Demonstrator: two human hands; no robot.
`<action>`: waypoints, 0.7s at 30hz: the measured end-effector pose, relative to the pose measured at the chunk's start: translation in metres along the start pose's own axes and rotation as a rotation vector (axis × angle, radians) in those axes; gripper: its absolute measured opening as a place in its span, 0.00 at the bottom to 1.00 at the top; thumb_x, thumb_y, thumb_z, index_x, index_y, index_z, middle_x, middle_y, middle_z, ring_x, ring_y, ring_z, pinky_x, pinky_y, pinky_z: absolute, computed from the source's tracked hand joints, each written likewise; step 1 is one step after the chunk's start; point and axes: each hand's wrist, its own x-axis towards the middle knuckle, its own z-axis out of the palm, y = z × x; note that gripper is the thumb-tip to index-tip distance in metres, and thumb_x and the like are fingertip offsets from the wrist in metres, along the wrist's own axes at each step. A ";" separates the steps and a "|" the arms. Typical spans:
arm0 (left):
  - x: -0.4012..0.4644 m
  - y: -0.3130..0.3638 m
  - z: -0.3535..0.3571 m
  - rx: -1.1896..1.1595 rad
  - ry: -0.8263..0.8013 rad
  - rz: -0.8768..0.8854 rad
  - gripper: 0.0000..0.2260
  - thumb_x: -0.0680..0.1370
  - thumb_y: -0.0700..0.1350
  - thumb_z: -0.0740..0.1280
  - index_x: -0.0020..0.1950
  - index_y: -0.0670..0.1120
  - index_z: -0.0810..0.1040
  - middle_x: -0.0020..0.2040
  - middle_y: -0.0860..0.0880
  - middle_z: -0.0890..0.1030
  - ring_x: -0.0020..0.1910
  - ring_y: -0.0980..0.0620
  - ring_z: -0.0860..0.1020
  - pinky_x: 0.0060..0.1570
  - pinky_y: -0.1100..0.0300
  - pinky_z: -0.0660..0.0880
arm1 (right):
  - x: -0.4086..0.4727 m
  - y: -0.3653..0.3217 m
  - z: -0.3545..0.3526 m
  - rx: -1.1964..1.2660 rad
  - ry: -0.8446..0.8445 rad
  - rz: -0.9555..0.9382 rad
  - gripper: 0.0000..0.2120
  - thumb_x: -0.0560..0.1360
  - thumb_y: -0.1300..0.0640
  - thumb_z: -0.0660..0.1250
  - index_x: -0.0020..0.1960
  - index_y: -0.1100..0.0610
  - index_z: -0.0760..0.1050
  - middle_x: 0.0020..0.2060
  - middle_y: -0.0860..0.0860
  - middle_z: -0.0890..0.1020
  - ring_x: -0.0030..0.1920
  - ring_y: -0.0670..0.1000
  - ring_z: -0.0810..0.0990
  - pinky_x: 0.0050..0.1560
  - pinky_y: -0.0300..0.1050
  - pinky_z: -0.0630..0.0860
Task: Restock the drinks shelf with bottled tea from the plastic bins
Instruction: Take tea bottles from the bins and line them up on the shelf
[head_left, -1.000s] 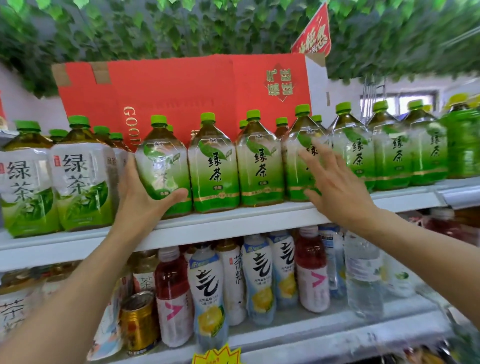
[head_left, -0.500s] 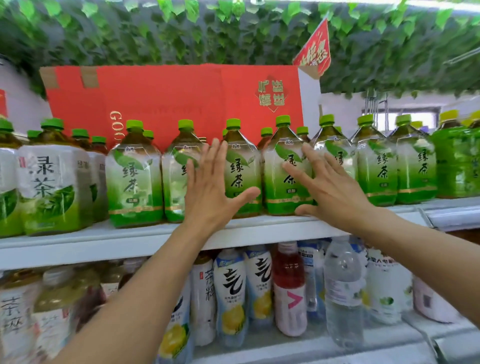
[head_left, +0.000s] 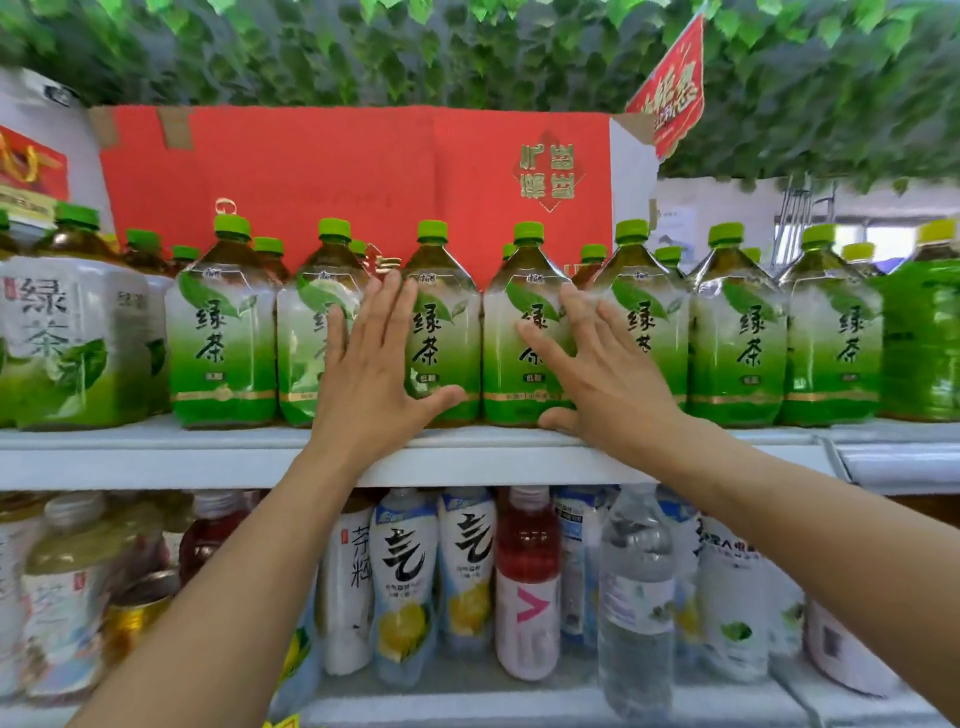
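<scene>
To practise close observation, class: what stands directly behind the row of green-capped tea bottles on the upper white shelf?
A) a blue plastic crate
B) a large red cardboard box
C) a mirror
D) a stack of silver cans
B: a large red cardboard box with gold print rises behind the green-capped tea bottles on the upper white shelf.

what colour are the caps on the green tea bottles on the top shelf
Bright green caps, clearest in the head view.

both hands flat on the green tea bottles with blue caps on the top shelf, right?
Not quite: the caps are green, not blue, as the head view shows. The left hand and right hand do lie flat on the green-labelled plastic tea bottles on the white top shelf.
</scene>
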 end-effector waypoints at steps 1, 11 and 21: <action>0.000 0.001 0.000 0.010 -0.005 -0.002 0.51 0.72 0.71 0.64 0.83 0.49 0.43 0.83 0.51 0.43 0.81 0.54 0.40 0.78 0.47 0.36 | -0.002 0.002 0.000 0.004 -0.001 -0.009 0.47 0.74 0.40 0.69 0.80 0.49 0.43 0.78 0.63 0.39 0.79 0.61 0.42 0.75 0.51 0.35; 0.021 0.078 0.007 -0.078 0.076 -0.026 0.50 0.71 0.74 0.60 0.82 0.50 0.41 0.83 0.51 0.43 0.81 0.55 0.39 0.76 0.54 0.29 | -0.061 0.076 -0.005 0.018 -0.006 0.160 0.53 0.71 0.38 0.71 0.80 0.56 0.42 0.79 0.60 0.42 0.79 0.59 0.39 0.74 0.48 0.33; 0.027 0.087 0.028 0.051 -0.036 0.028 0.57 0.63 0.78 0.58 0.82 0.53 0.38 0.83 0.51 0.39 0.80 0.53 0.37 0.75 0.47 0.29 | -0.054 0.089 0.014 -0.055 0.020 0.099 0.50 0.74 0.35 0.65 0.80 0.58 0.40 0.79 0.61 0.42 0.78 0.60 0.37 0.75 0.54 0.30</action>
